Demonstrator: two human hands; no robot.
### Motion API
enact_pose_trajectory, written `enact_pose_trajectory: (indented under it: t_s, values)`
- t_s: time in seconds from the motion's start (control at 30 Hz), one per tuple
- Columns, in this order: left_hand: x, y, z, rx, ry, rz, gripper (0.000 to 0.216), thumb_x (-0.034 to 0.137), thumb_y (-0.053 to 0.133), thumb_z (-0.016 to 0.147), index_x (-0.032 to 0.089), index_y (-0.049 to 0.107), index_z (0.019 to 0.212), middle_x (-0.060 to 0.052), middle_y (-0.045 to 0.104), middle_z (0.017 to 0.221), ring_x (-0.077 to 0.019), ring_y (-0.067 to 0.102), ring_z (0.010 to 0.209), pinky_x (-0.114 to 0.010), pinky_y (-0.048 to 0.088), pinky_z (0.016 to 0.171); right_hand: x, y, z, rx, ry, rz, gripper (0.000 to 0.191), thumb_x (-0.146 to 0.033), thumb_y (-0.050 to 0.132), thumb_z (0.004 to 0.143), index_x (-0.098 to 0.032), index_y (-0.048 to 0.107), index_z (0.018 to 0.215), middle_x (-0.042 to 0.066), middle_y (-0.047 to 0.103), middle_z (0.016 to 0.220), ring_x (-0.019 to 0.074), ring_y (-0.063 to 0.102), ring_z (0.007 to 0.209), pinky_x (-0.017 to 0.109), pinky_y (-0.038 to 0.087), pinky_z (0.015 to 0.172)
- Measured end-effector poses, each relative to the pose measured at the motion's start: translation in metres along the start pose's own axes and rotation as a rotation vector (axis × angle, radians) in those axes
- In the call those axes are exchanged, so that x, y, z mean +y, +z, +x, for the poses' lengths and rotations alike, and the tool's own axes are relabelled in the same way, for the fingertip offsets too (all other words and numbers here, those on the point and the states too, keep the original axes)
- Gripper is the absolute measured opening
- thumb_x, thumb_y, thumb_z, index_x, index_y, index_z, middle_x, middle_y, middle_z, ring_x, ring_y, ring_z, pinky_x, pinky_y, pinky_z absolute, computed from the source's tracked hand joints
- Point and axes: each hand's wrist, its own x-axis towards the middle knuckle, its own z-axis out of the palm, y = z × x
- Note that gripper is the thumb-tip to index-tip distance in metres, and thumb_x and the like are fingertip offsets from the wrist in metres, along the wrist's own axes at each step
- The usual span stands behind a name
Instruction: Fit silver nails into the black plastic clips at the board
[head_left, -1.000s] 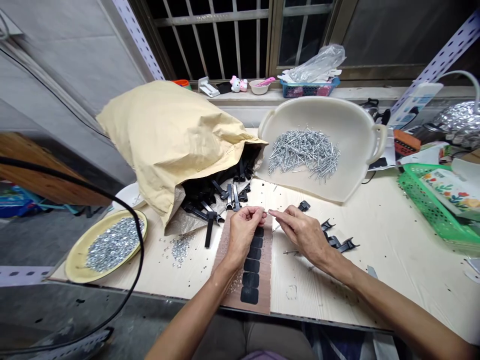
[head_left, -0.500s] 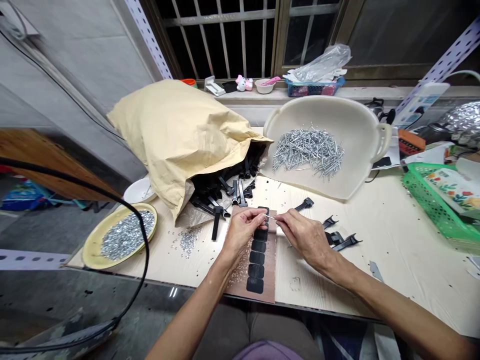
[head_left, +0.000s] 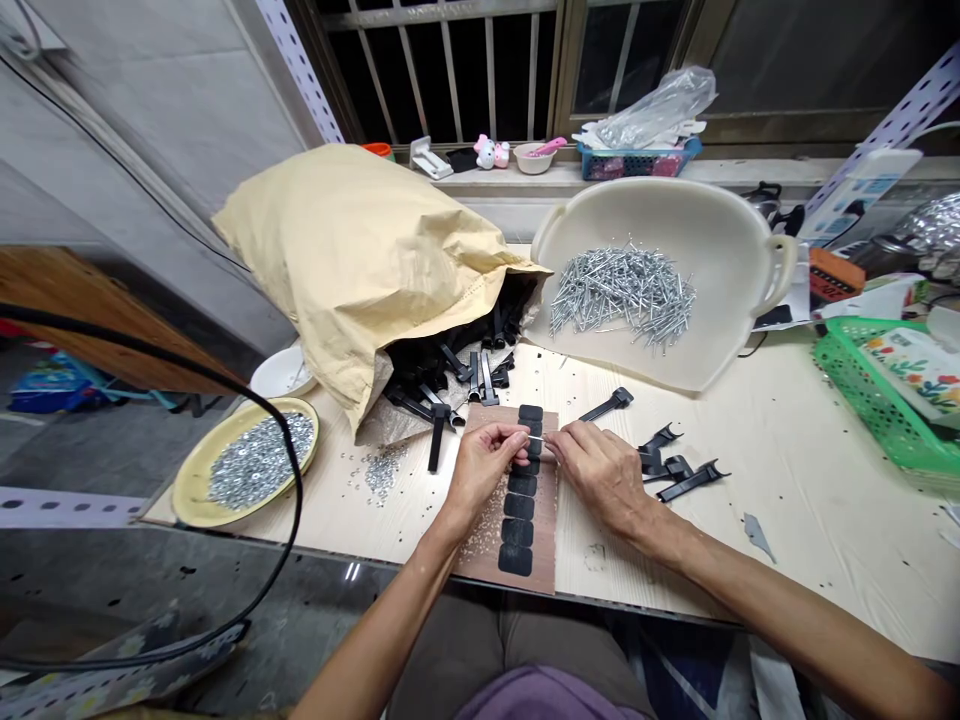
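Observation:
A thin metal pin [head_left: 535, 437] spans the gap between my two hands, over a brown board [head_left: 481, 570] with a column of black rounded-square pads [head_left: 518, 505]. My left hand [head_left: 489, 462] pinches its left end between thumb and fingers; whether a small washer is there too is hidden. My right hand [head_left: 596, 470] has its fingers closed on the other end. Just left of the board lies a scatter of small washers [head_left: 382, 472]. Black plastic parts with forked ends [head_left: 694, 482] lie beside my right wrist.
A large paper sack [head_left: 360, 270] spills black plastic parts [head_left: 437, 440] onto the table. Behind my right hand stands a white tray [head_left: 724, 300] with a heap of metal pins [head_left: 626, 292]. A yellow dish [head_left: 184, 490] holds washers; a green basket [head_left: 862, 400] is at right.
The whole view has shifted slightly. Both hands stay closed at the pin over the board, with only a slight change in finger position.

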Motion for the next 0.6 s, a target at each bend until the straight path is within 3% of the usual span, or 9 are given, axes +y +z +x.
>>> enact_pose_trajectory:
  t_s: [0.2, 0.37, 0.6]
  values:
    - [-0.002, -0.004, -0.004, -0.009, -0.019, 0.008, 0.031, 0.037, 0.071, 0.073, 0.012, 0.069, 0.092, -0.003, 0.067, 0.075, -0.0115, 0.062, 0.063, -0.025, 0.052, 0.064, 0.002, 0.001, 0.002, -0.160, 0.142, 0.252, 0.023, -0.032, 0.042, 0.096, -0.019, 0.061, 0.090, 0.001, 0.062, 0.084, 0.0119, 0.057, 0.072, 0.023, 0.035, 0.058]
    - [0.001, -0.003, -0.009, 0.024, 0.069, 0.191, 0.028, 0.040, 0.068, 0.075, 0.013, 0.069, 0.083, -0.003, 0.066, 0.073, -0.0112, 0.060, 0.062, -0.023, 0.051, 0.060, 0.001, 0.000, 0.000, -0.280, 0.279, 0.463, 0.020, -0.034, 0.046, 0.094, -0.022, 0.058, 0.085, -0.002, 0.061, 0.082, 0.0104, 0.056, 0.068, 0.021, 0.035, 0.055]
    - [0.000, -0.004, -0.008, -0.026, -0.168, -0.045, 0.031, 0.040, 0.074, 0.070, 0.011, 0.065, 0.075, -0.002, 0.064, 0.067, -0.0063, 0.055, 0.049, -0.019, 0.048, 0.050, -0.008, 0.005, -0.005, -0.062, 0.094, 0.115, 0.021, -0.027, 0.046, 0.094, -0.018, 0.059, 0.079, 0.002, 0.061, 0.079, 0.0135, 0.053, 0.072, 0.027, 0.033, 0.064]
